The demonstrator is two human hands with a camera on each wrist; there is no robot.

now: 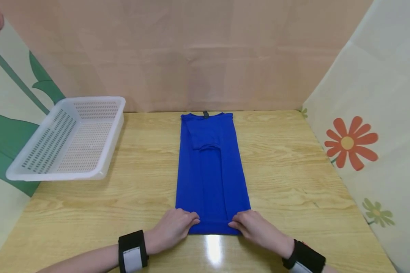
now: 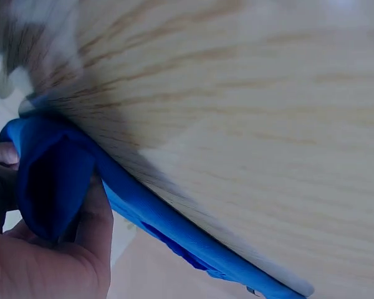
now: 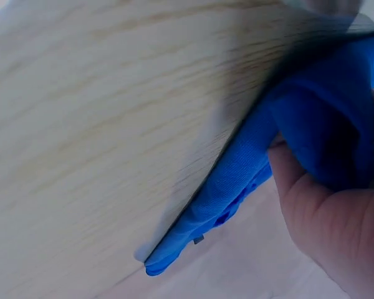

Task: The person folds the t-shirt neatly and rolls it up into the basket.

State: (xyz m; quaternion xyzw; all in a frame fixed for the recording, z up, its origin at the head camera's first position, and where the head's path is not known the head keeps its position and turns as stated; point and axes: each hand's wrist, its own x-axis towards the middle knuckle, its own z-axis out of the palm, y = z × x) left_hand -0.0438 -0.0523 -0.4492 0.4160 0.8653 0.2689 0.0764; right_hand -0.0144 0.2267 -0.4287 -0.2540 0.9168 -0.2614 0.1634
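A blue shirt [image 1: 212, 178] lies on the table in a long narrow strip, its sides folded inward and a sleeve across its upper part. Its collar, with a small dark tag [image 1: 205, 114], points to the far edge. The near end is turned up in a narrow band. My left hand [image 1: 175, 226] pinches the left corner of that band, and my right hand [image 1: 254, 226] pinches the right corner. In the left wrist view the blue cloth [image 2: 56, 180] loops between thumb and fingers. A similar loop of cloth [image 3: 324, 131] shows at the right thumb.
A white perforated plastic basket [image 1: 104, 151] stands at the left on the wooden table [image 1: 294, 170]. A pinkish-brown sheet [image 1: 208, 57] hangs behind the table. Flower-patterned sheets [image 1: 379, 94] flank both sides.
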